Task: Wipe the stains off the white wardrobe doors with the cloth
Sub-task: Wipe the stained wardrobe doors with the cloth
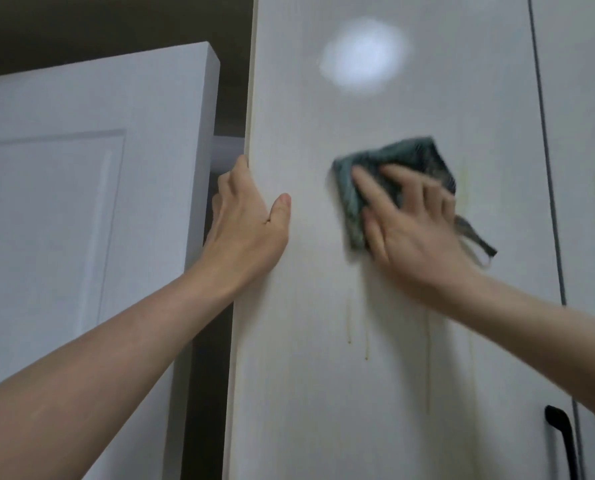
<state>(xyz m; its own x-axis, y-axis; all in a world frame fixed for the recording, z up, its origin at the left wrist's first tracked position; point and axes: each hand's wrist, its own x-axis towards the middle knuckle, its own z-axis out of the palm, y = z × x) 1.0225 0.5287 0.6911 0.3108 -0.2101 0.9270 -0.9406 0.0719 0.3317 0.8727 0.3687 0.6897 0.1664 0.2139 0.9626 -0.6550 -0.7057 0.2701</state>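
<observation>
the right hand (415, 233) lay flat against the white wardrobe door (375, 358), fingers spread and extended, pressing a folded dark teal cloth (417, 161) to the panel rather than closing around it. the cloth sat at mid-height of the view, right of the door's centre, with a loose strip hanging out below the hand on the right. both hand and cloth were blurred. the left hand (245, 223) rested open on the door's left edge, thumb on the front face and fingers wrapped around the side, holding nothing else. faint yellowish drip stains (349, 323) ran down the panel below the cloth, and a further pale yellow streak showed just right of the cloth. a dark vertical gap separated this door from the neighbouring door (587, 133), which carried a faint yellowish mark. a black handle (562, 441) stood at lower right. a bright round light reflection (361, 58) showed on the upper panel. a white room door (91, 188) stood left of the wardrobe.
</observation>
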